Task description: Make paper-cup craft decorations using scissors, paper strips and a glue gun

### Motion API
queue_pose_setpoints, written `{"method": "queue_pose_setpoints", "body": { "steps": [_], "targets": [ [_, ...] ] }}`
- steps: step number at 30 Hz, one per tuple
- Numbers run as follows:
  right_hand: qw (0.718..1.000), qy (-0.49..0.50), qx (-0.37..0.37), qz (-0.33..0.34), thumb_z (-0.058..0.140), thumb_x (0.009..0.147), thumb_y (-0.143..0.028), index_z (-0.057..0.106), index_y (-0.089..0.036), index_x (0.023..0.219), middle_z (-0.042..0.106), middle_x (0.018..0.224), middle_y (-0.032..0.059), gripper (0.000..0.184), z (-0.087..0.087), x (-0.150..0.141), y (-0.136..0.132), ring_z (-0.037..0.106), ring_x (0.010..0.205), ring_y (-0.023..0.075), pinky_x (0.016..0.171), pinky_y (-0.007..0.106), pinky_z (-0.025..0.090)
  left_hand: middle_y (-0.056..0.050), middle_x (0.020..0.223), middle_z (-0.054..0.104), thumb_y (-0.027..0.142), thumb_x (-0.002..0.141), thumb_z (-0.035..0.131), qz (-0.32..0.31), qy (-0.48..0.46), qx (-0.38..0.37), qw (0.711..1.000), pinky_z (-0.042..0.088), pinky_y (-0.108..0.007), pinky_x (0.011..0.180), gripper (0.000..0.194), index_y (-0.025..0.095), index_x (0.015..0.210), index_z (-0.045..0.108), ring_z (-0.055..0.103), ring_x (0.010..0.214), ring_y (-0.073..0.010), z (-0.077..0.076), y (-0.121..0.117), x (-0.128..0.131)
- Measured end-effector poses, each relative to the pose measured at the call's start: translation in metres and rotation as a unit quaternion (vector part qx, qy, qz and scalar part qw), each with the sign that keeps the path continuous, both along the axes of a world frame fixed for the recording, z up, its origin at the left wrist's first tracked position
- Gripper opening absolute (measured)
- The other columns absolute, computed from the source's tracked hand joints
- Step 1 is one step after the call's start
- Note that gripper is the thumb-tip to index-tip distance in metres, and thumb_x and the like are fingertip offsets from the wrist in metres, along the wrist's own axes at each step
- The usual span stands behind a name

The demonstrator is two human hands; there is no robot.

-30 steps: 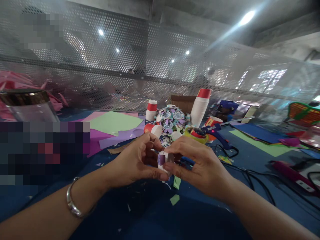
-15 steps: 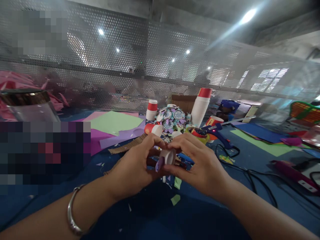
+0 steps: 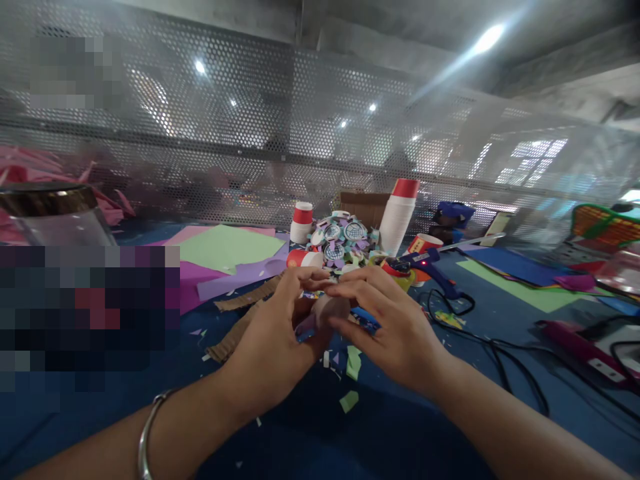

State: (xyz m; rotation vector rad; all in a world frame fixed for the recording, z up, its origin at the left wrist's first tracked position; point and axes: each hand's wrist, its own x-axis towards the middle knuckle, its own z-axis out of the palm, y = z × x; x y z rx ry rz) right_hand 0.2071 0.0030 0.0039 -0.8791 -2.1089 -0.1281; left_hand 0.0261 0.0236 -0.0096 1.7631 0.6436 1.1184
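Observation:
Between my two hands is a small white paper disc (image 3: 334, 308), like the cut-off bottom of a cup, with purple paper on its left side; motion blurs it. My left hand (image 3: 273, 340) is curled round its left side, thumb below and fingers above. From the right, my right hand (image 3: 393, 317) pinches its edge with bent fingers and thumb. Just beyond my fingers lies a pile of similar discs (image 3: 345, 233), with grid patterns and purple and teal paper pieces.
Behind the pile stand a tall stack of paper cups (image 3: 397, 217) and a shorter stack (image 3: 301, 223). A blue glue gun (image 3: 435, 263) rests right, its cord crossing the table. Coloured paper sheets (image 3: 225, 247) and cardboard strips (image 3: 245, 300) lie left, near a lidded jar (image 3: 55, 213).
The disc has turned between my fingers, and its purple piece shows less clearly. Both hands stay around it in nearly the same place. The view has shifted slightly.

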Motion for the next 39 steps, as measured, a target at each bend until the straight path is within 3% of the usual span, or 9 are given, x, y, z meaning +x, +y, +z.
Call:
{"method": "queue_pose_setpoints", "body": {
  "steps": [5, 12, 16, 19, 25, 29, 35, 39],
  "targets": [
    [1.0, 0.007, -0.03, -0.003, 0.064, 0.088, -0.014, 0.062, -0.017, 0.109, 0.062, 0.102, 0.0077, 0.022, -0.002, -0.001, 0.0, 0.056, 0.102, 0.0217, 0.088, 0.037, 0.048, -0.004, 0.105, 0.066, 0.015, 0.076, 0.072, -0.025, 0.006, -0.091, 0.996, 0.053, -0.03, 0.082, 0.041, 0.021, 0.109, 0.049, 0.067, 0.094, -0.0169, 0.008, 0.003, -0.002],
    [0.995, 0.074, -0.046, -0.042, 0.069, 0.086, -0.026, 0.06, -0.018, 0.111, 0.059, 0.11, 0.0093, 0.028, -0.001, -0.006, -0.003, 0.057, 0.104, 0.0224, 0.088, 0.039, 0.051, -0.002, 0.102, 0.067, 0.008, 0.074, 0.069, 0.056, 0.001, -0.01, 0.998, 0.051, -0.03, 0.086, 0.038, 0.02, 0.106, 0.053, 0.065, 0.095, -0.0163, 0.011, 0.0, 0.001],
    [0.99, 0.122, -0.031, -0.069, 0.069, 0.085, -0.028, 0.059, -0.02, 0.112, 0.057, 0.109, 0.0081, 0.03, -0.003, -0.01, -0.004, 0.058, 0.098, 0.0204, 0.081, 0.036, 0.054, -0.003, 0.104, 0.067, 0.012, 0.074, 0.07, 0.118, -0.037, 0.021, 0.992, 0.053, -0.03, 0.085, 0.037, 0.02, 0.107, 0.053, 0.066, 0.095, -0.0164, 0.013, -0.002, 0.002],
    [0.978, 0.182, -0.062, -0.085, 0.069, 0.086, -0.031, 0.058, -0.022, 0.112, 0.058, 0.104, 0.0061, 0.03, -0.005, -0.011, -0.005, 0.06, 0.091, 0.0186, 0.076, 0.034, 0.054, -0.004, 0.103, 0.067, 0.017, 0.074, 0.072, 0.128, -0.058, 0.021, 0.99, 0.055, -0.027, 0.079, 0.038, 0.02, 0.106, 0.052, 0.067, 0.092, -0.0167, 0.016, -0.003, 0.0],
    [0.909, 0.328, -0.258, 0.009, 0.067, 0.087, -0.038, 0.05, -0.024, 0.113, 0.063, 0.095, 0.0029, 0.034, -0.008, -0.017, -0.003, 0.064, 0.083, 0.0172, 0.071, 0.032, 0.056, -0.004, 0.107, 0.068, 0.019, 0.076, 0.073, 0.091, -0.085, -0.012, 0.992, 0.055, -0.026, 0.083, 0.037, 0.021, 0.107, 0.052, 0.067, 0.098, -0.0169, 0.016, -0.009, 0.003],
    [0.862, 0.386, -0.318, 0.076, 0.072, 0.082, -0.036, 0.047, -0.025, 0.113, 0.062, 0.086, -0.0008, 0.042, -0.006, -0.019, -0.003, 0.064, 0.078, 0.0152, 0.067, 0.029, 0.055, -0.004, 0.109, 0.067, 0.017, 0.076, 0.073, 0.06, -0.091, -0.02, 0.994, 0.055, -0.026, 0.084, 0.035, 0.02, 0.106, 0.054, 0.067, 0.098, -0.0165, 0.016, -0.012, 0.003],
    [0.85, 0.397, -0.337, 0.081, 0.074, 0.08, -0.033, 0.046, -0.025, 0.113, 0.062, 0.084, -0.0013, 0.044, -0.002, -0.016, -0.004, 0.063, 0.073, 0.0142, 0.061, 0.027, 0.053, -0.005, 0.112, 0.067, 0.025, 0.078, 0.076, -0.015, -0.075, -0.101, 0.992, 0.054, -0.027, 0.086, 0.048, 0.021, 0.119, 0.053, 0.064, 0.104, -0.0189, 0.025, -0.007, -0.007],
    [0.872, 0.362, -0.322, 0.072, 0.071, 0.083, -0.034, 0.045, -0.025, 0.116, 0.063, 0.086, -0.0008, 0.042, -0.004, -0.013, -0.002, 0.064, 0.075, 0.015, 0.063, 0.028, 0.055, -0.007, 0.112, 0.069, 0.033, 0.085, 0.068, -0.061, -0.036, -0.144, 0.987, 0.056, -0.031, 0.082, 0.046, 0.023, 0.127, 0.053, 0.066, 0.101, -0.0206, 0.026, 0.001, -0.013]
  ]
}}
